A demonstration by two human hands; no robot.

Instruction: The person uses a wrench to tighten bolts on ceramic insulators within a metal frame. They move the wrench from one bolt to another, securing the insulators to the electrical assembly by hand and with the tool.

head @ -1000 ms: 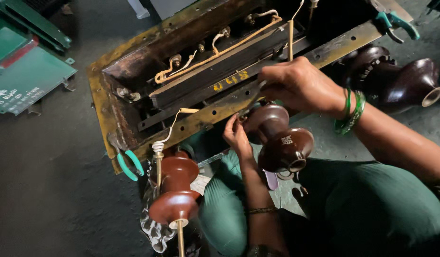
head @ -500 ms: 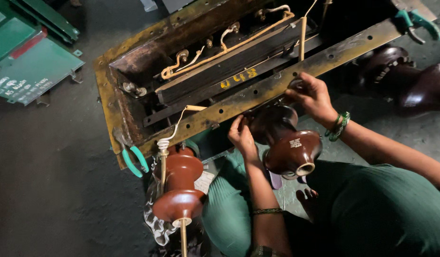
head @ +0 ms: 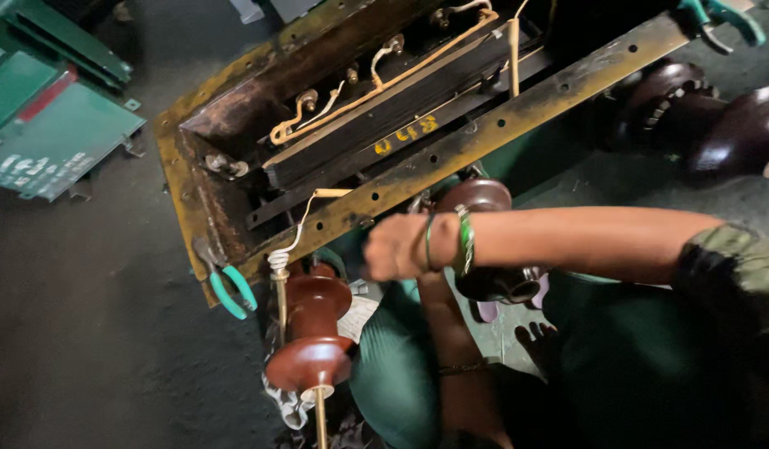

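Observation:
My right hand (head: 393, 248) hovers with its fingers curled in, just below the rusty yellow rail (head: 517, 116) of an open metal frame; nothing shows in it, and it is blurred. Green bangles (head: 463, 243) ring its wrist. My left forearm (head: 444, 333) rises from below, and its hand is hidden behind my right wrist, close to a brown ceramic insulator (head: 483, 198). A second brown insulator (head: 314, 328) on a threaded rod stands to the left of my hands, with a cream wire coiled at its top.
The frame holds a dark core (head: 376, 108) with cream wires. Green-handled pliers (head: 232, 293) hang at its near left corner, and another pair (head: 725, 17) lies top right. Dark insulators (head: 734, 133) lie at right and green metal panels (head: 52, 133) at top left, on grey floor.
My right hand has left the frame's rail and swung left and down across the brown insulator. It now covers my left hand, which was at the insulator's left side.

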